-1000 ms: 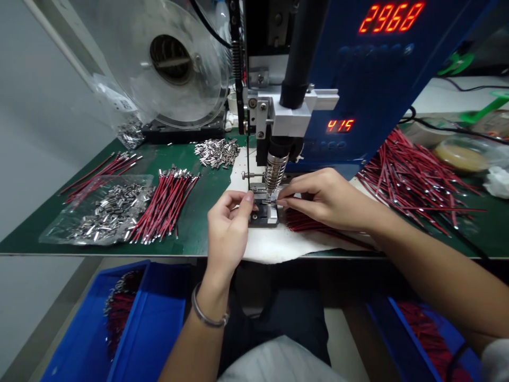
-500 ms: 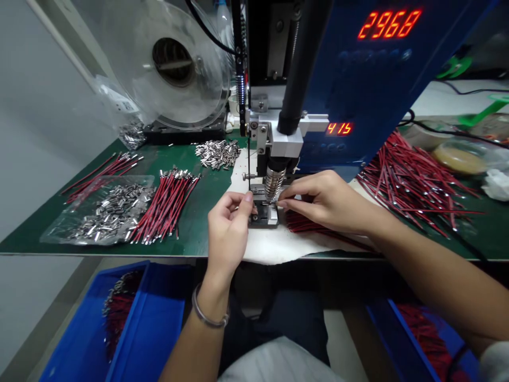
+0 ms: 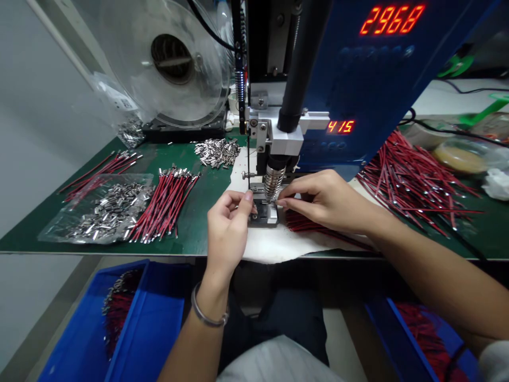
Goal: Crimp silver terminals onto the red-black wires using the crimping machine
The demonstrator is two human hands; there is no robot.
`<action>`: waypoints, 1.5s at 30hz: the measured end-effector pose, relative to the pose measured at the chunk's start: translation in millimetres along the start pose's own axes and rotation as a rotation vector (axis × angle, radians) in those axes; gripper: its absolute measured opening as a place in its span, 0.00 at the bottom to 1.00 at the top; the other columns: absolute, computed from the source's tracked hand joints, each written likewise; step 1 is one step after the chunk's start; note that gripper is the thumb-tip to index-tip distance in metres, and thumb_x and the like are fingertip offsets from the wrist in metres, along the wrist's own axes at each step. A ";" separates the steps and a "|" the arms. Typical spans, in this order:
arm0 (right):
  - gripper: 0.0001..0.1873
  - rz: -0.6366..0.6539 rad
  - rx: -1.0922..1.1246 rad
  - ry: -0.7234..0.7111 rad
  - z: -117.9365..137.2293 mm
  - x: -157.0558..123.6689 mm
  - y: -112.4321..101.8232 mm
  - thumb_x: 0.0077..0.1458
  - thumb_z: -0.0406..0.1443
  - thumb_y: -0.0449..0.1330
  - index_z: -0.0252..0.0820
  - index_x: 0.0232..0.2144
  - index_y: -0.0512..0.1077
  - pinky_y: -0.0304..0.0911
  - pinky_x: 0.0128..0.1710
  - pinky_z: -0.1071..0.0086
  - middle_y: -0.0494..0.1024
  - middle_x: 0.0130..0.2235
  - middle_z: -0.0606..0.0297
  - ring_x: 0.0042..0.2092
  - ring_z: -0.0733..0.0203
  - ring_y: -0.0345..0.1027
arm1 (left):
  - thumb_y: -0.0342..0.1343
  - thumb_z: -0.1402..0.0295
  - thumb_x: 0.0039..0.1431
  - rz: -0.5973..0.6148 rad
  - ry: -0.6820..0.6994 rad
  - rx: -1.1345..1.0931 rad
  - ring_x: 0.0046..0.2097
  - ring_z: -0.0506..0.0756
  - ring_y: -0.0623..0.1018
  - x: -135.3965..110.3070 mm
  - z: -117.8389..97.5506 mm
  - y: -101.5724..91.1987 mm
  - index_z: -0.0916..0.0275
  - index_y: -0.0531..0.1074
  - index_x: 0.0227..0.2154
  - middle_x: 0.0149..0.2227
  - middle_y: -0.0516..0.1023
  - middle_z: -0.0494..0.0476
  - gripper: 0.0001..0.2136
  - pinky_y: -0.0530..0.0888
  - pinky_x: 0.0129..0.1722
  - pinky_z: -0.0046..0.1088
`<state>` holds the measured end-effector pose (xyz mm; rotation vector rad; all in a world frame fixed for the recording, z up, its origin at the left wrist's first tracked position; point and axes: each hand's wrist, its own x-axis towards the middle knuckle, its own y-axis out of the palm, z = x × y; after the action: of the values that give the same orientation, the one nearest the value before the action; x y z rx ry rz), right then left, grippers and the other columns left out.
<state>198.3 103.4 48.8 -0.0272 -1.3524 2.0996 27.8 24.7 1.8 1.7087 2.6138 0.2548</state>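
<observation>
Both hands are at the small metal fixture under the spring-wrapped soldering head of a blue machine. My left hand is pinched at the fixture's left side; what lies between its fingertips is too small to make out. From the right, my right hand reaches in with thumb and forefinger pinched close to the tip, and its hold is also too small to name. Red and black wires lie on white paper beneath my right hand.
On the green table lie a bundle of red wires, a plastic bag of metal parts and a loose metal heap. A large wire pile sits at right. Blue bins stand below. A clear reel is behind.
Both hands keep their pinched poses at the fixture. The view has shifted very slightly; the displays show the same numbers.
</observation>
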 end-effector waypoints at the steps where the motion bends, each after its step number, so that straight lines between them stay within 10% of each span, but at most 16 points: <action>1: 0.09 0.001 -0.001 0.002 0.3 0.0 0.0 0.57 0.33 0.57 0.36 0.33 0.77 0.61 0.33 0.73 0.81 0.32 0.62 0.31 0.64 0.72 | 0.59 0.59 0.54 -0.004 -0.005 0.006 0.20 0.45 0.64 0.0 -0.2 0.1 0.62 0.68 0.25 0.23 0.70 0.50 0.12 0.62 0.21 0.23; 24: 0.06 -0.028 0.002 -0.024 -1.0 0.0 1.9 0.55 0.32 0.59 0.37 0.32 0.77 0.62 0.32 0.74 0.81 0.31 0.62 0.30 0.65 0.72 | 0.59 0.58 0.54 -0.015 0.005 0.046 0.21 0.46 0.65 0.7 -0.6 1.5 0.62 0.68 0.24 0.22 0.70 0.51 0.13 0.62 0.20 0.23; 31: 0.06 -0.098 0.022 -0.143 12.2 -9.1 -8.5 0.56 0.32 0.59 0.38 0.32 0.77 0.64 0.29 0.73 0.81 0.29 0.63 0.29 0.65 0.73 | 0.54 0.58 0.58 -0.222 0.183 0.104 0.26 0.50 0.72 -18.7 -2.2 -0.4 0.62 0.70 0.25 0.26 0.73 0.55 0.13 0.67 0.24 0.24; 37: 0.07 -0.322 0.166 -0.307 54.0 -15.6 9.9 0.53 0.28 0.61 0.43 0.35 0.75 0.69 0.43 0.66 0.82 0.34 0.62 0.41 0.59 0.76 | 0.58 0.66 0.56 0.152 0.203 0.206 0.22 0.49 0.70 -67.0 -13.1 -0.3 0.60 0.77 0.33 0.22 0.72 0.51 0.05 0.68 0.23 0.24; 42: 0.07 -0.472 0.140 -0.279 64.3 -9.5 28.0 0.56 0.31 0.60 0.44 0.37 0.75 0.69 0.40 0.66 0.82 0.36 0.62 0.38 0.61 0.77 | 0.58 0.64 0.56 -0.016 0.098 0.162 0.15 0.47 0.64 -72.7 -27.5 -8.0 0.60 0.78 0.30 0.13 0.65 0.47 0.07 0.66 0.18 0.24; 45: 0.10 -0.283 0.004 -0.207 53.2 -4.2 6.2 0.56 0.38 0.61 0.40 0.39 0.76 0.67 0.32 0.72 0.82 0.35 0.61 0.32 0.64 0.75 | 0.61 0.64 0.52 -0.095 0.124 0.339 0.24 0.52 0.75 -48.3 -38.7 -35.8 0.59 0.79 0.31 0.23 0.77 0.53 0.06 0.72 0.26 0.26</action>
<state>180.4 56.3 67.5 0.3711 -1.3803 1.9044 11.2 -38.4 31.0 1.6948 2.9612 -0.0943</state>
